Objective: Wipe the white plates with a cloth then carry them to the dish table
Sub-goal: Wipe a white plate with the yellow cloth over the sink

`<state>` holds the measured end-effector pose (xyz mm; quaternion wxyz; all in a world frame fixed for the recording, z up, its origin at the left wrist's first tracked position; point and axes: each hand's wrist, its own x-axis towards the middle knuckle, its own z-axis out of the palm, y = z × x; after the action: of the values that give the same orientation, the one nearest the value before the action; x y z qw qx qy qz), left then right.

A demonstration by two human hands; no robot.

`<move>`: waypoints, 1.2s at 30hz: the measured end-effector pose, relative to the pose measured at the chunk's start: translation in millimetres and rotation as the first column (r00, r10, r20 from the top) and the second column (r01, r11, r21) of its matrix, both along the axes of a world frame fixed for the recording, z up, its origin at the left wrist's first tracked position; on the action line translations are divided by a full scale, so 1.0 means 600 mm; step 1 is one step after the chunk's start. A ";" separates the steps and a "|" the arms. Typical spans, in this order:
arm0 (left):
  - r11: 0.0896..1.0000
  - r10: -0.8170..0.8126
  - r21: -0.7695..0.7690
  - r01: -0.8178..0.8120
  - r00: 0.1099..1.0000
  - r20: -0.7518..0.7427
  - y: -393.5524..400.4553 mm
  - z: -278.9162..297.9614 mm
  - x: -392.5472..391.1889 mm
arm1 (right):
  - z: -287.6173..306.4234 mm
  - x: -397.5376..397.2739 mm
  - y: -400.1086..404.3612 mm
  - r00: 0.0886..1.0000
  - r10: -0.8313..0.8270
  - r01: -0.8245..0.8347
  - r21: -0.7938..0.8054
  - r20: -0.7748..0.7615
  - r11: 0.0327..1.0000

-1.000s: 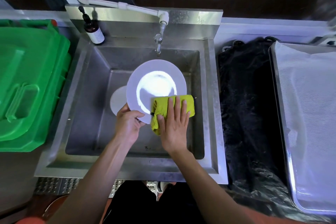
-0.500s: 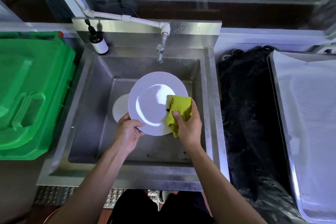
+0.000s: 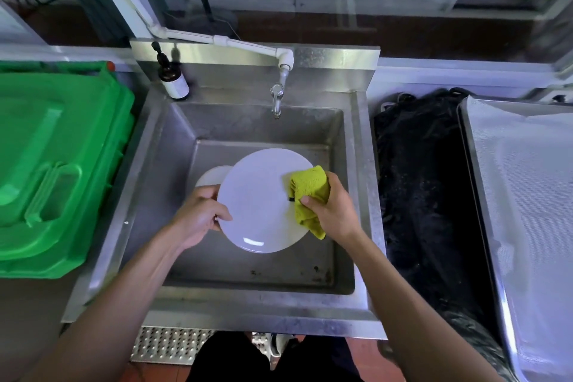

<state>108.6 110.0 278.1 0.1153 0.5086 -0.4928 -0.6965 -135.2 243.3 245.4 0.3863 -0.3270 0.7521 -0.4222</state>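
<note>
Since a second earlier, the right hand (image 3: 333, 211) had slid with the cloth (image 3: 308, 195) from the near rim of the plate (image 3: 260, 201) round to its right edge, and its fingers, then spread flat over the cloth, had curled to bunch it. That hand now gripped the yellow-green cloth, thumb on the near side and fingers wrapped behind, pressing it against the plate's right rim. The left hand (image 3: 200, 215) held the plate by its left edge, thumb on the upper face and fingers curled beneath. Held this way, the plate was raised over the basin of the steel sink (image 3: 359, 183), roughly at its middle, face up and tilted slightly.

A second white plate (image 3: 212, 175) lay on the sink floor toward the left, mostly hidden behind the held one. At the back edge of the sink a tap (image 3: 276, 99) hung from a white pipe (image 3: 229, 42), and a dark pump bottle (image 3: 173, 82) with a white label stood at the back left corner. A green bin (image 3: 59, 164) sat just beside the sink's left side. To the right lay black plastic sheeting (image 3: 424, 195), then a metal tray (image 3: 524, 211) covered with white mesh cloth.
</note>
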 end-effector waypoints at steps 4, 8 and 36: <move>0.986 -0.148 -0.073 0.152 0.987 0.055 -0.021 0.020 -0.007 | 0.015 -0.011 -0.012 0.998 0.050 -0.051 -0.023 -0.043 0.998; 0.951 -0.263 -0.130 0.280 0.955 0.137 -0.035 0.039 -0.026 | 0.033 -0.022 -0.025 0.989 0.102 -0.108 -0.047 -0.111 0.993; 0.775 0.514 0.516 -0.365 0.839 -0.179 0.034 0.006 -0.107 | -0.005 0.037 0.011 0.671 -0.204 -0.172 -0.417 -0.713 0.893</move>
<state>44.5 130.3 281.9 0.2284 0.5070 -0.1536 -0.8168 -112.8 250.0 242.7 -0.0430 -0.5429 0.7268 -0.4184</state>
